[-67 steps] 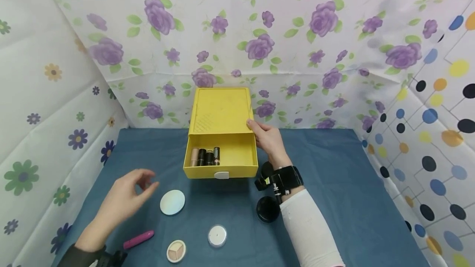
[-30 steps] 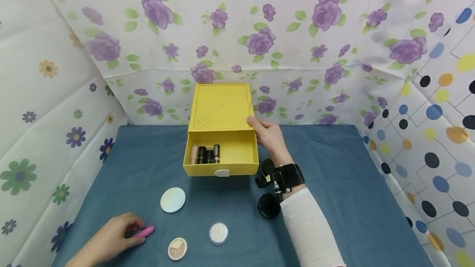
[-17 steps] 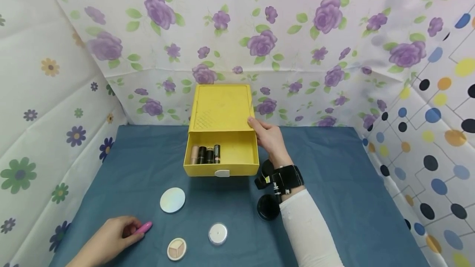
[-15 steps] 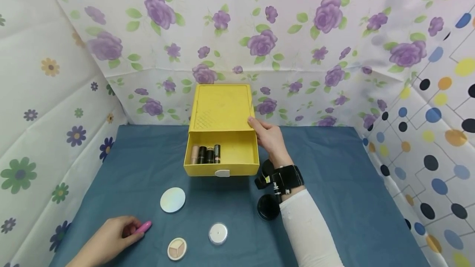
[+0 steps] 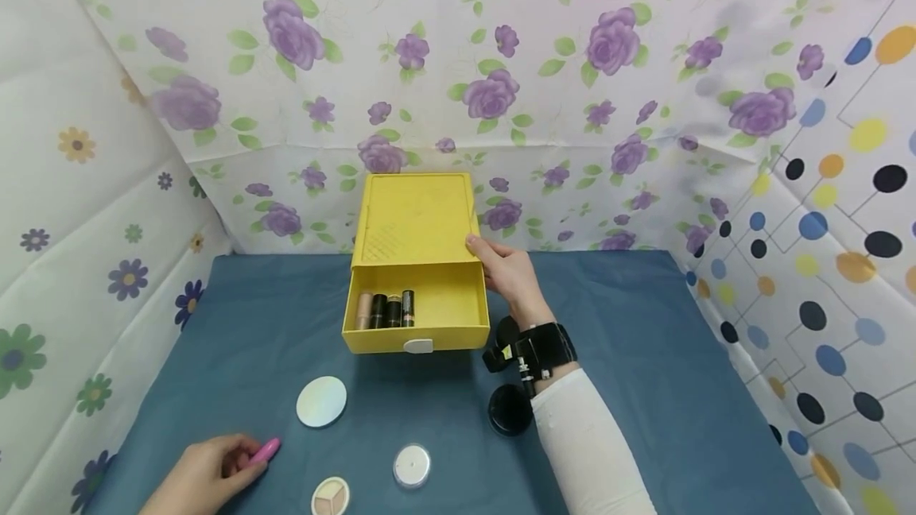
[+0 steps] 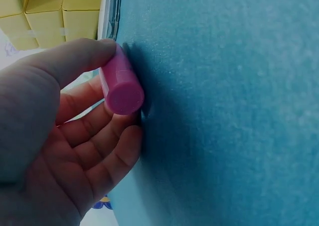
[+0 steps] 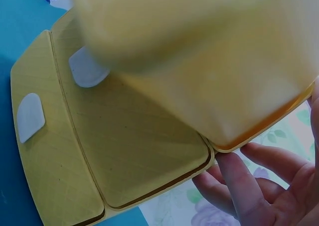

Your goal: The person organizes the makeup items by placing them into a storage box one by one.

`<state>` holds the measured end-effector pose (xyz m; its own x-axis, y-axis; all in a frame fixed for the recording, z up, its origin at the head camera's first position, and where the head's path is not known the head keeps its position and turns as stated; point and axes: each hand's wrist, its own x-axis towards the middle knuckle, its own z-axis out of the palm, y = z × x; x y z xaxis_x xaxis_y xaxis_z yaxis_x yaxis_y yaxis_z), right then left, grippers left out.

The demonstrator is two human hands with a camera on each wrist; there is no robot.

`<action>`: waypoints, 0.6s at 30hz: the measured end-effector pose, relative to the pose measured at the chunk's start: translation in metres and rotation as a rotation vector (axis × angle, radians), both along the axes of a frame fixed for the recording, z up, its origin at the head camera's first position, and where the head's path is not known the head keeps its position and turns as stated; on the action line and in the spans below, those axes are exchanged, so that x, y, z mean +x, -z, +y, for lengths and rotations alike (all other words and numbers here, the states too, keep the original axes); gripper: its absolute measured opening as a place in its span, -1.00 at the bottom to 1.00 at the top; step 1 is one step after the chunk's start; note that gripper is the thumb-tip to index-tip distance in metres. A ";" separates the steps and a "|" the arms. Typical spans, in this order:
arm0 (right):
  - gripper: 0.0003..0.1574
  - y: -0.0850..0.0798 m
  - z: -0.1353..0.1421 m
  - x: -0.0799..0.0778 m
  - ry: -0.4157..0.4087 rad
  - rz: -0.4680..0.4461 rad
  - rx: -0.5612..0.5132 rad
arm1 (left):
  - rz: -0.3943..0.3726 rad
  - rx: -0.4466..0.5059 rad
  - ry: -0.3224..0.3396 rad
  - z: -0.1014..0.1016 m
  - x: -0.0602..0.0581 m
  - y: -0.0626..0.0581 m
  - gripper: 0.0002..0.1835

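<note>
At the table's near left, my left hand [image 5: 203, 471] pinches a pink cosmetic tube [image 5: 265, 451] between thumb and fingers. The left wrist view shows the tube's round flat end [image 6: 124, 97] close to the cloth. My right hand [image 5: 515, 280] holds the right side of a yellow drawer box [image 5: 418, 217], thumb at the top edge and fingers along the side. Its upper drawer [image 5: 454, 300] is pulled out, with several small tubes [image 5: 386, 311] standing in a row at its left. In the right wrist view, lower drawer fronts [image 7: 134, 136] have white tabs.
On the blue cloth [image 5: 608, 324] lie a pale round disc [image 5: 321, 401], a white-lidded round jar [image 5: 412, 466] and a three-part cream palette [image 5: 331, 497]. A black round compact [image 5: 510, 410] sits beside the right forearm. Patterned sheets [image 5: 422, 102] enclose the back and sides.
My left hand came down from above the cloth and took hold of the pink tube, still low by the cloth. My right hand stays on the box. The head view has shifted slightly.
</note>
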<state>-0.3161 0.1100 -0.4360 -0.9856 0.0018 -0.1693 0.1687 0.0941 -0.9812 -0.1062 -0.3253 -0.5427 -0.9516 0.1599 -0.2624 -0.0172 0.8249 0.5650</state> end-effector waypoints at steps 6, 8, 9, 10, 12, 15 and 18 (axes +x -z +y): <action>0.12 -0.001 -0.001 -0.003 0.017 0.008 -0.004 | -0.036 0.009 -0.020 -0.001 -0.010 -0.006 -0.79; 0.13 -0.002 -0.001 -0.003 0.021 0.008 0.000 | -0.043 0.022 0.001 -0.002 -0.013 -0.006 -0.79; 0.13 -0.002 0.000 -0.003 0.020 0.007 0.003 | -0.049 0.028 0.007 -0.002 -0.015 -0.005 -0.79; 0.13 -0.002 0.000 -0.003 0.018 0.008 0.005 | -0.052 0.032 0.015 -0.003 -0.015 -0.004 -0.78; 0.12 -0.002 0.001 -0.002 0.018 0.008 0.007 | -0.056 0.035 0.028 -0.003 -0.016 -0.002 -0.77; 0.09 -0.001 0.001 -0.001 0.023 0.014 0.007 | -0.072 0.028 -0.006 -0.002 -0.016 0.002 -0.74; 0.07 0.001 0.000 0.000 0.032 0.022 0.009 | -0.104 0.033 -0.073 -0.001 -0.015 0.004 -0.72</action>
